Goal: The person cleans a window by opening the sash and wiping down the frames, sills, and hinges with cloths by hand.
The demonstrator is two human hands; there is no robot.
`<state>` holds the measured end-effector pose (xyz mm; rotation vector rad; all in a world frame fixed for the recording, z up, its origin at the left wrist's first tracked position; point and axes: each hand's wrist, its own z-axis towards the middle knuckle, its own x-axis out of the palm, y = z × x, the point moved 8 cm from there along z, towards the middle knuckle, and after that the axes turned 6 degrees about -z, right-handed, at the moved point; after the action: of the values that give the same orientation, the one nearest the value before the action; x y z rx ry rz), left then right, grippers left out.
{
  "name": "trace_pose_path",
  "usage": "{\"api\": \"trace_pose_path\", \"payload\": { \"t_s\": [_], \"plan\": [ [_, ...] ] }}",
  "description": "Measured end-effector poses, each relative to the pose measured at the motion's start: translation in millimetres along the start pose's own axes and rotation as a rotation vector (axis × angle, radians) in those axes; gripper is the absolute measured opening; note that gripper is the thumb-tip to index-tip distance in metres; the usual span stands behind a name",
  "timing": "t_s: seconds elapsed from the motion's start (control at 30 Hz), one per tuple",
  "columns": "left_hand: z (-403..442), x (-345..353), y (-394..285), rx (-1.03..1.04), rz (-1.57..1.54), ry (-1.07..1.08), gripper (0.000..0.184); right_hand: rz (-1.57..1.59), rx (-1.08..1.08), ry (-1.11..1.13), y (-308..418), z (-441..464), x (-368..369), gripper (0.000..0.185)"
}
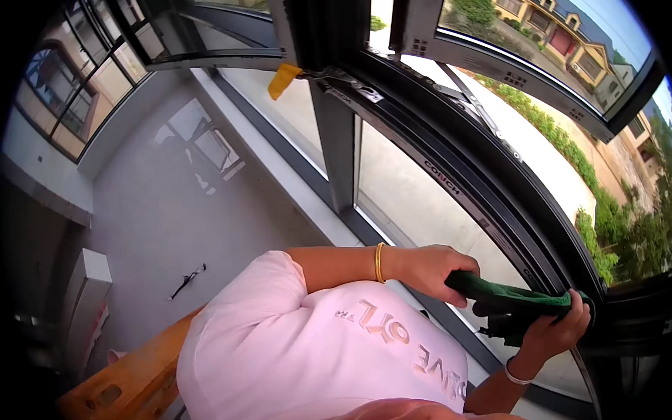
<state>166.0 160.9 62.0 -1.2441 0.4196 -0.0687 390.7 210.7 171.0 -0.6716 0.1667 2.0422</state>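
Observation:
A dark green cloth [507, 294] is stretched between my two hands, beside the lower end of the black window frame [441, 177]. My left hand [434, 273], with a gold bracelet at the wrist, is closed on the cloth's left end. At the right end, my right hand [557, 332] grips the cloth with bent fingers, and a silver bangle circles that wrist. Black parts show just beneath the cloth, but I cannot make out what they are.
An open window sash [518, 72] tilts outward at upper right, joined by a metal stay arm [473, 104]. A yellow tag [283, 82] hangs from the frame. Below left are a wooden bench [134, 362], a white box-like block [93, 275] and a small dark object [187, 281] on the floor.

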Motion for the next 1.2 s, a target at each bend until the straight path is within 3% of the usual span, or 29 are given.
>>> {"api": "trace_pose_path", "payload": {
  "t_s": [0.1, 0.2, 0.3, 0.37, 0.4, 0.43, 0.5, 0.53, 0.63, 0.67, 0.77, 0.8, 0.83, 0.9, 0.97, 1.03, 1.2],
  "plan": [
    [-25.1, -20.7, 4.5, 0.009, 0.216, -0.199, 0.039, 0.231, -0.073, -0.139, 41.7, 1.9, -0.7, 0.037],
    [-66.5, -55.6, 12.1, -0.01, 0.332, -0.4, 0.036, 0.843, 0.158, -0.226, 50.0, -30.5, 52.6, 0.049],
    [-106.6, -82.5, 6.4, 0.045, 0.423, -0.533, 0.035, 0.875, 0.224, -0.111, 77.8, -31.9, 103.9, 0.06],
    [-133.8, -98.6, 0.9, 0.014, 0.35, -0.648, 0.04, 0.972, 0.01, -0.078, 125.8, -15.6, 110.0, 0.059],
    [-142.6, -101.8, 6.3, -0.056, 0.259, -0.58, 0.062, 1.015, -0.094, -0.065, 153.3, -7.4, 106.8, 0.059],
    [-154.2, -105.7, 3.8, -0.068, 0.272, -0.616, 0.062, 1.054, -0.202, -0.049, 178.7, -0.4, 102.1, 0.058],
    [-170.6, -108.0, -14.4, 0.133, 0.246, -0.657, 0.084, 1.12, -0.425, -0.026, 227.9, 9.9, 95.2, 0.057],
    [-174.6, -110.0, -17.6, 0.166, 0.349, -0.633, 0.105, 1.167, -0.419, -0.003, 249.3, 10.8, 99.1, 0.052],
    [-197.5, -116.7, -37.6, 0.231, 0.257, -0.647, 0.112, 0.996, -0.609, 0.014, 311.1, 23.7, 89.1, 0.046],
    [-201.7, -120.5, -24.8, 0.127, 0.238, -0.641, 0.121, 1.039, -0.605, 0.028, 326.3, 29.4, 87.0, 0.041],
    [-218.1, -136.6, 2.8, 0.143, 0.168, -0.784, 0.123, 1.114, -0.54, 0.128, 347.1, 23.0, 115.0, 0.036],
    [-219.4, -144.7, 13.0, 0.019, 0.12, -0.801, 0.119, 1.149, -0.615, 0.034, 364.6, 31.3, 95.3, 0.038],
    [-224.6, -151.1, 5.9, -0.001, 0.086, -0.872, 0.095, 1.202, -0.61, 0.075, 367.4, 23.2, 115.8, 0.036],
    [-229.0, -159.4, 15.2, -0.112, 0.136, -0.87, 0.066, 1.211, -0.459, -0.068, 374.5, 4.9, 160.2, 0.039],
    [-234.2, -168.8, 30.2, -0.02, 0.224, -0.956, 0.033, 1.312, -0.434, -0.011, 398.1, 10.6, 164.4, 0.039],
    [-247.1, -180.4, 36.0, 0.007, 0.326, -1.052, 0.024, 1.391, -0.462, 0.092, 414.4, 20.5, 152.8, 0.039],
    [-282.6, -198.8, 25.4, 0.008, 0.359, -1.225, 0.021, 1.509, -0.486, 0.337, 444.6, 9.8, 143.2, 0.039]
  ]
}}
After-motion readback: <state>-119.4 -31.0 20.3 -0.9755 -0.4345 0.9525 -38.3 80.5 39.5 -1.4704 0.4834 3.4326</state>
